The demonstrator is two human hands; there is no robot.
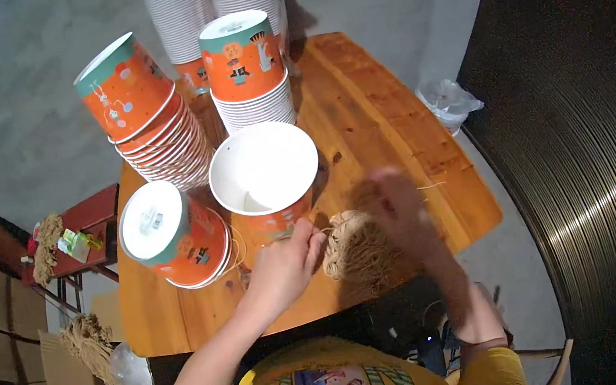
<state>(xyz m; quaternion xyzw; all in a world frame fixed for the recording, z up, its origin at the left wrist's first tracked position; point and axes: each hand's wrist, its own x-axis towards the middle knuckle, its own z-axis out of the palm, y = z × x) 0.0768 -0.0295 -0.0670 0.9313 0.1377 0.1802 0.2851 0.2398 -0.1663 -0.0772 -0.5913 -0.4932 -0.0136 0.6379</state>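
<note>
- Apparently, your left hand [280, 269] pinches cord [326, 230]; tugging could tip the cup [264, 167], 12 o'clock
- Blurred right hand [394, 199], can't tell grip; skein [361, 244], 3 o'clock, may snarl

Left hand [281, 268]: lower centre, pinching a thin strand [328, 229]
Right hand [400, 206]: right of centre, motion-blurred
Cord bundle [357, 249]: tan, between the hands
Open bucket [264, 169]: centre, mouth up, white inside
Inverted bucket stacks [244, 65]: orange and green, upper left and upper centre
Wooden table [405, 145]: mid-frame, beneath the buckets
</note>
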